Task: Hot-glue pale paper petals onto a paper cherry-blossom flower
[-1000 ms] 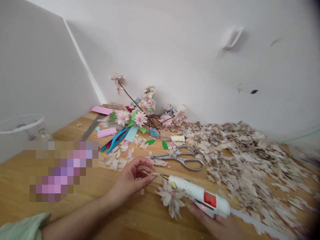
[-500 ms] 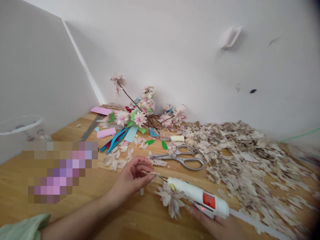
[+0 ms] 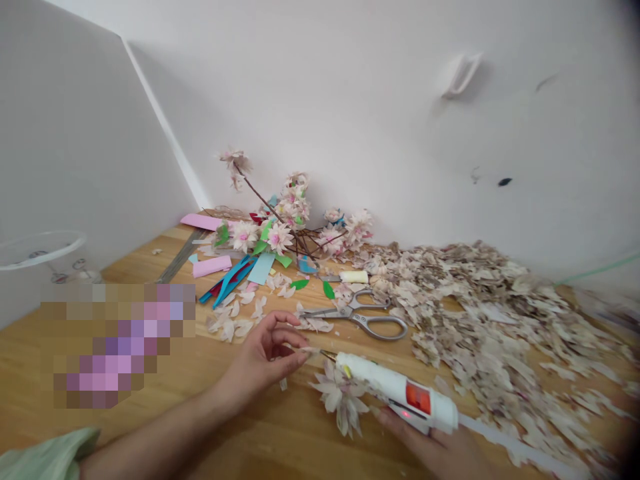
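Left hand (image 3: 260,360) pinched a loose petal (image 3: 310,349) at the nozzle of the hot glue gun (image 3: 395,390), apparently to reach the glue; right hand (image 3: 425,447) closed around the gun, artificial flower (image 3: 340,400) just below.

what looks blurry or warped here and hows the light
Head view: light is soft and even, with faint shadows on the white wall; the petal pile smears toward the right edge while the glue gun looks fairly sharp; wide-angle bending tilts the wall corner; a pixelated patch hides part of the table.
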A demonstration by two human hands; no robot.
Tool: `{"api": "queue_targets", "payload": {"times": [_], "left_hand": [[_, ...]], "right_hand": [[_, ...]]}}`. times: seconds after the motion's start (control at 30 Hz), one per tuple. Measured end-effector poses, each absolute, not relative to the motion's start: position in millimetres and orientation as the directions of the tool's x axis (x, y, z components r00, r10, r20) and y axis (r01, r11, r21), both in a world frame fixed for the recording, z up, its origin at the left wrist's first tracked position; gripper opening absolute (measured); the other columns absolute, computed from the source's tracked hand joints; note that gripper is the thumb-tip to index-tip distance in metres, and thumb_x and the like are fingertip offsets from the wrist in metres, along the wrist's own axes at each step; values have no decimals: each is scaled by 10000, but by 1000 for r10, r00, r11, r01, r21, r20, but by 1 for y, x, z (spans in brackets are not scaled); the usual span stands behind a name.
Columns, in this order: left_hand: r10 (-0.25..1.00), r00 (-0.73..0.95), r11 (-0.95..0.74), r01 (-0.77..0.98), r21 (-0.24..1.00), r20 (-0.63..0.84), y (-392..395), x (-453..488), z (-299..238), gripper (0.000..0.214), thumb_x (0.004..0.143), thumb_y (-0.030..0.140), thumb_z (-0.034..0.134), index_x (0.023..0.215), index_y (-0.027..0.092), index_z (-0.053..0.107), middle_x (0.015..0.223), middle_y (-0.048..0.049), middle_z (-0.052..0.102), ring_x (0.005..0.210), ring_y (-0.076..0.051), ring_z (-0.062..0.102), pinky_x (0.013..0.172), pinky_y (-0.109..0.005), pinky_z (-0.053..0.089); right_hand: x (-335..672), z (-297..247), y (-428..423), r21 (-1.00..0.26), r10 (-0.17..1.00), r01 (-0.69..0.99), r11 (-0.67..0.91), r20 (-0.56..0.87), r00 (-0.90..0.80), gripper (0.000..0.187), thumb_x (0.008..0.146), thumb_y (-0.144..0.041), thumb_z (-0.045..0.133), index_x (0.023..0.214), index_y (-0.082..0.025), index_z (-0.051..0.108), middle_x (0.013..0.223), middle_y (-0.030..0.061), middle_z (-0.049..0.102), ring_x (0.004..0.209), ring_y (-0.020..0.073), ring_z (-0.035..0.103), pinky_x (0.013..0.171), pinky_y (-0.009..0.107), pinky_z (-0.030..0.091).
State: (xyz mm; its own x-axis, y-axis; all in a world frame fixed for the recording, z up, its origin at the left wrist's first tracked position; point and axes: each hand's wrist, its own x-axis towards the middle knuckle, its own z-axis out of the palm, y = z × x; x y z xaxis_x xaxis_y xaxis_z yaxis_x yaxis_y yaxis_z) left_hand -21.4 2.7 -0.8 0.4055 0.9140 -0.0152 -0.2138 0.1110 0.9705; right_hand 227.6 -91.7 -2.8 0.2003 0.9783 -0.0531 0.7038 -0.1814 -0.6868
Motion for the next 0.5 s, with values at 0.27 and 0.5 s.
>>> {"api": "queue_targets", "payload": {"times": [0.27, 0.5], "left_hand": [[912, 411, 119, -235, 965, -13, 2, -21, 0, 478, 621, 338, 810, 941, 189, 487, 751, 20, 658, 682, -81, 591, 569, -169, 414], [913, 406, 45, -185, 982, 35, 5, -23, -8, 404, 654, 317, 782, 920, 189, 506, 758, 12, 658, 693, -102, 601, 626, -213, 444]], "right_hand": [[224, -2, -89, -761, 968, 612, -215, -82, 238, 491, 684, -602, 593, 963, -228, 744, 1030, 68, 731, 1064, 317, 628, 938, 374, 496], [245, -8, -70, -752, 963, 621, -219, -64, 263, 434, 702, -585, 603, 909, -229, 740, 982, 57, 749, 971, 333, 663, 864, 413, 517]]}}
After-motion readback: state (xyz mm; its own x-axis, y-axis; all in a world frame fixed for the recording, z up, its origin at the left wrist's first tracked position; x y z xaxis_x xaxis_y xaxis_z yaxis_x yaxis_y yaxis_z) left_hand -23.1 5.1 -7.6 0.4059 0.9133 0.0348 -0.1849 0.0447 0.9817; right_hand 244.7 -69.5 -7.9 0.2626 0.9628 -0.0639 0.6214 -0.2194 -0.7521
